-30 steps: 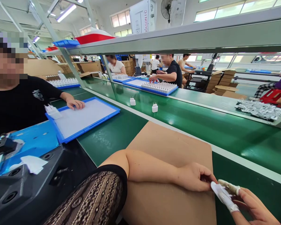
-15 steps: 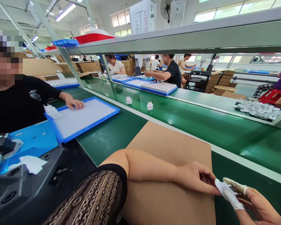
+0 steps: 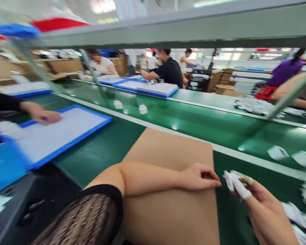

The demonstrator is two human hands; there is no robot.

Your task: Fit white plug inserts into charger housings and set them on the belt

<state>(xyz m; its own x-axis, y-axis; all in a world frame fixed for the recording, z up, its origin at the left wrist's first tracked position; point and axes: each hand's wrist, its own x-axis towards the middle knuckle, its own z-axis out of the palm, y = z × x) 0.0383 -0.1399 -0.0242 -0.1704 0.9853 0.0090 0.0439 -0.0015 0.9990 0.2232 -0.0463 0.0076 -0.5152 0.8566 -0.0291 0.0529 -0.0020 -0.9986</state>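
Observation:
My right hand [image 3: 262,199] has white and off-white coverings on its thumb and finger. Between them it pinches a small white plastic piece [image 3: 228,181], whose exact kind is blurred. My left hand [image 3: 197,177] lies just to the left, apart from the piece, over the right edge of a brown cardboard sheet [image 3: 173,149]. Its thumb and fingertips come together, and nothing shows in them. Beyond my right hand, two white housings [image 3: 277,153] lie on the green belt. Blurred white parts [image 3: 302,221] are heaped beside my right wrist.
Two white plug adapters [image 3: 143,109] stand on the green belt [image 3: 193,124]. At left, a co-worker's hand [image 3: 47,115] rests on a blue-rimmed tray [image 3: 91,124]. A dark machine fixture [image 3: 40,197] sits lower left. A shelf beam [image 3: 168,35] crosses overhead; a post [image 3: 293,90] slants at right.
My left hand has come off the white piece, which stays in my right hand. The view has swung right, bringing the two housings and the parts by my right wrist into sight.

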